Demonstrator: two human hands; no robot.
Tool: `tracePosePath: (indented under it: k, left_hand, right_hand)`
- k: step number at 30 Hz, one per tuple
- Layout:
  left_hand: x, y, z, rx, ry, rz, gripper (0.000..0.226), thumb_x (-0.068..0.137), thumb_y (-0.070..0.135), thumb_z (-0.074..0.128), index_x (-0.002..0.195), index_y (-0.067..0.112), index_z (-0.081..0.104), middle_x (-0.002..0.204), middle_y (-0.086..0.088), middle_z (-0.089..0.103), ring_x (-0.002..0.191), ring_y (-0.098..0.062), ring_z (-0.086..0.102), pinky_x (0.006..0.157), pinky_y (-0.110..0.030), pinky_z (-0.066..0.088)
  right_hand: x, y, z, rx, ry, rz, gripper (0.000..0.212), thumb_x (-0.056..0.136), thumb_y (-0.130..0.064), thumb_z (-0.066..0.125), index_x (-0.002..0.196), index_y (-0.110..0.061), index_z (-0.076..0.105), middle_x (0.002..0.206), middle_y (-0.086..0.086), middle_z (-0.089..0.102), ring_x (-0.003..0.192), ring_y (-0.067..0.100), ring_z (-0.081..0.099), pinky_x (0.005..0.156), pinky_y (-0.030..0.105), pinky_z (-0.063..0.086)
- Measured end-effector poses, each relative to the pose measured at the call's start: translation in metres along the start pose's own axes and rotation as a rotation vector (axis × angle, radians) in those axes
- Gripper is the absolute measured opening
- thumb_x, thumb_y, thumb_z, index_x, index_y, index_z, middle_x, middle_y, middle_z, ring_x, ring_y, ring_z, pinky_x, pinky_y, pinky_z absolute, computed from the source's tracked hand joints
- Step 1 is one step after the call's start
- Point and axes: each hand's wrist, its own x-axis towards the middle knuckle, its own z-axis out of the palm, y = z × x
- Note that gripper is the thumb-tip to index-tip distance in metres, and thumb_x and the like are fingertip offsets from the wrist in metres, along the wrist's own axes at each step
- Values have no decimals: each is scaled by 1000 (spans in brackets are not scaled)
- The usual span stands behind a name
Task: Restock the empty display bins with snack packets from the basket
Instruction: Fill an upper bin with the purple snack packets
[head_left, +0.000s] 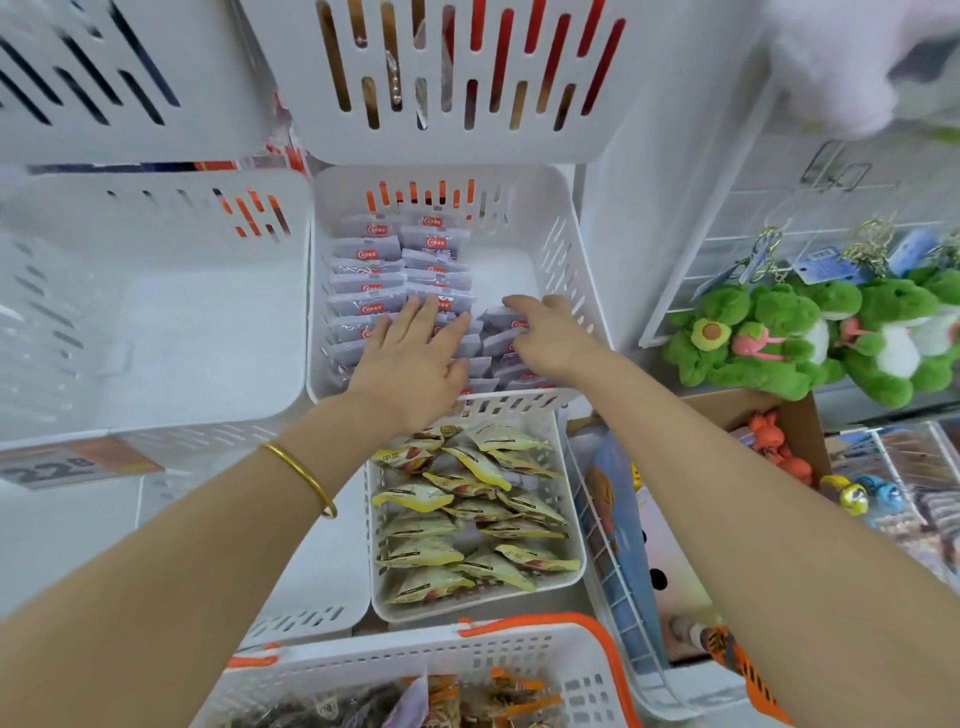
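Centrally, left hand (410, 358) lies flat on packets (366, 278); right hand (545, 338) grip holds packets; unsupported rows could topple inside bin (569, 244).

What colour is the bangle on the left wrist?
Gold; the thin metal bangle shows clearest in the head view.

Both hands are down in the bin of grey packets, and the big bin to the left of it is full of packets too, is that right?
Not quite. The left hand and right hand are in the bin of grey packets, but the big bin to its left is empty: the head view shows its bare floor.
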Motion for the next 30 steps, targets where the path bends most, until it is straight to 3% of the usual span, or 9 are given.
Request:
tracePosePath:
  k: [2,5,11,16,18,20,23,26,30]
  left_hand:
    - [0,1,0,-1,4,-2,53,101,36,21,150,27,5,159,-7,-6,145,-22,-11,116,-40,-6]
    - [0,1,0,5,12,-9,53,101,36,21,150,28,5,159,-7,-6,145,-22,-11,116,-40,-6]
    - [-7,3,-3,-49,47,-3,52,101,37,23,150,24,15,159,-7,0,146,-22,-7,116,-41,-2]
    - [-67,16,-5,-294,302,81,48,96,33,33,139,14,40,154,-11,23,143,-26,12,116,-38,9]
    - [-113,24,0,-381,361,136,46,93,31,36,132,10,48,149,-11,34,139,-25,20,113,-33,14]
    - [-163,25,22,-373,338,186,43,93,28,38,125,5,55,142,-14,43,134,-26,27,111,-28,16]
    - [-232,13,74,-337,183,136,49,88,30,35,121,2,57,137,-18,47,130,-35,36,111,-32,19]
    - [-276,-5,119,-287,-4,28,49,83,26,36,120,2,58,138,-19,47,129,-41,37,110,-46,26]
    - [-302,-18,144,-256,-74,-23,39,81,9,49,117,1,60,131,-22,52,126,-40,42,109,-38,22]
  right_hand:
    - [1,-4,2,29,-5,9,56,92,-1,35,144,-22,34,146,13,22,122,35,45,89,32,49]
    - [5,-9,2,-2,-33,-25,54,91,2,36,141,-21,40,143,13,30,125,33,43,87,27,39]
    - [-10,-8,-10,-85,-35,-90,61,91,7,35,146,-20,31,153,8,23,138,28,30,107,30,29]
    - [-117,-25,-24,208,209,-247,61,84,13,34,137,-17,44,137,0,41,124,8,37,90,-1,24]
    - [-176,-26,-14,316,279,-270,59,82,12,36,129,-22,50,124,-9,44,116,3,40,90,6,31]
    - [-223,-19,16,371,190,-217,54,86,9,38,126,-24,52,123,-10,46,114,3,44,92,15,34]
    - [-263,9,87,404,-20,-75,43,89,7,40,121,-16,58,121,-5,53,111,8,51,86,15,42]
    - [-286,50,165,363,-104,101,38,88,6,45,117,-12,62,122,4,60,114,12,54,96,25,44]
    - [-311,78,239,216,-179,205,42,86,4,49,124,-11,58,126,10,57,117,27,54,97,38,45]
